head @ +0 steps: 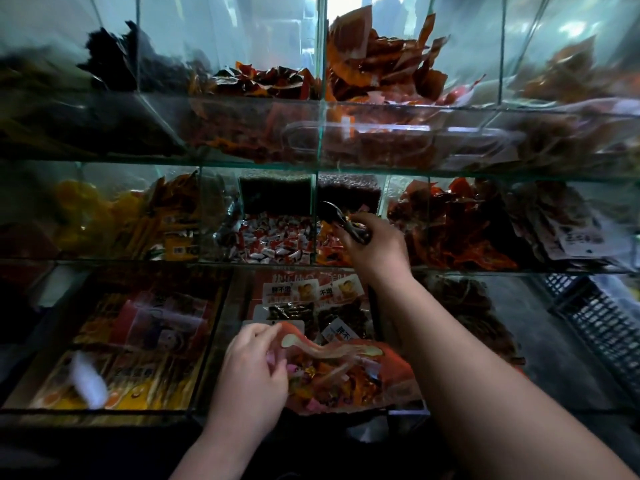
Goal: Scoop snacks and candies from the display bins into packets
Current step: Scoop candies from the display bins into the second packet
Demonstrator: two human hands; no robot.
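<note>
The left grip [251,364] pinches the rim of the soft red packet [391,372], low in front and part-filled; thin, slippery film, best held at the mouth. The right grip [375,245] is curled round the scoop [341,216] in the middle-shelf bin [317,202] of light wrapped candies [327,249]. The scoop's bowl is blurred, its load unclear

Low on my far right I see a black lattice crate [602,323], tilted in my wide view and cut off by the frame edge. Top centre, a bright white patch [341,5] shows, too blurred to make out.
</note>
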